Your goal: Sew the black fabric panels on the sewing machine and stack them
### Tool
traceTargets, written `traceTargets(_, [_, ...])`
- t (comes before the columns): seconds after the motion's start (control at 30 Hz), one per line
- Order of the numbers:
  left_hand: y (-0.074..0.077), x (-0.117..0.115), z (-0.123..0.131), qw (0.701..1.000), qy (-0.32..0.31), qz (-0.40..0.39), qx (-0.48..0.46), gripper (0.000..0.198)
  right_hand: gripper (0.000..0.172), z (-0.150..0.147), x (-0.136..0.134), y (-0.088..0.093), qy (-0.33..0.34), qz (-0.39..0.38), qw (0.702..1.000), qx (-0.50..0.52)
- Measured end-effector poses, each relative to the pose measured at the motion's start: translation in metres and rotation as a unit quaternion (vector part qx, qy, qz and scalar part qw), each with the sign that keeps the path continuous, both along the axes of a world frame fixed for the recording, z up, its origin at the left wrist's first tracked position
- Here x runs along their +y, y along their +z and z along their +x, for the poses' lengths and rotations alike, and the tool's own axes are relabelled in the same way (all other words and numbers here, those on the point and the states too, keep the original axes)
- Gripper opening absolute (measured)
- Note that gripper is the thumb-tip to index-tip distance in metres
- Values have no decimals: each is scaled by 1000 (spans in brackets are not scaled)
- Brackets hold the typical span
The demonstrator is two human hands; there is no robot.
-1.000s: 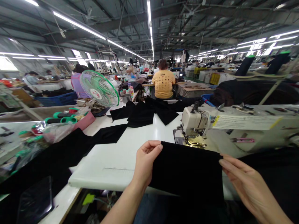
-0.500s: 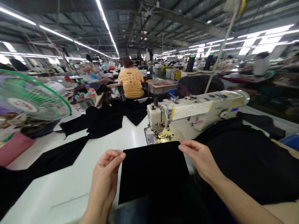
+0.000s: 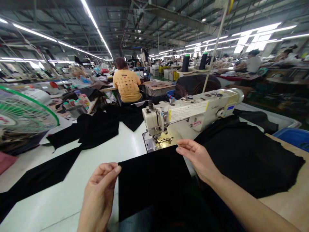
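**Two hands pinch black cloth [image 3: 152,180] at sewing machine [image 3: 183,119]**

Left hand [image 3: 99,190] and right hand [image 3: 199,159] grasp its top corners, the cloth held up just before the machine's foot [image 3: 164,139]. A slack fingertip pinch could drop it onto the white table [image 3: 72,167].

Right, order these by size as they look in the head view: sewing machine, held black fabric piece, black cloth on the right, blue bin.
1. Sewing machine and black cloth on the right: about alike, unranked.
2. Held black fabric piece, though its nearness makes this unsure.
3. Blue bin.
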State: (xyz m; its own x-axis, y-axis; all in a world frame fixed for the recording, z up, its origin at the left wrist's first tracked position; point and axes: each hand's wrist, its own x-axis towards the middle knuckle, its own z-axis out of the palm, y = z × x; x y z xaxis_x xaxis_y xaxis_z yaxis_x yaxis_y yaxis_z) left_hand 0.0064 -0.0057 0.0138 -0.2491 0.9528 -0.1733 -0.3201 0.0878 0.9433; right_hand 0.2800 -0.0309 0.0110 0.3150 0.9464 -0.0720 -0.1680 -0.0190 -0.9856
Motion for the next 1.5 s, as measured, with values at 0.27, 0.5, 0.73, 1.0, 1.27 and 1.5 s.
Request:
traceTargets(0.27, [61,36,-20,950,-59,158,264,24,10,-20,-13,-6,138,-57,989,5])
traceTargets(0.5, [9,117,48,766,-322,146,537,21,13,-40,-43,-51,195,-92,968,-132])
traceTargets(0.73, [-69,112,80,799,-311,152,491,18,18,-16,-60,-70,242,51,899,-361])
traceTargets(1.0, [-77,128,85,818,-284,143,480,17,19,6,-44,-74,282,260,726,-571])
traceTargets(1.27, [-75,156,95,814,-297,112,487,19,19,-4,-34,-80,218,267,756,-556])
traceTargets(1.5, [-66,150,101,783,-268,109,550,14,21,0,-34,-79,218,288,743,-564])
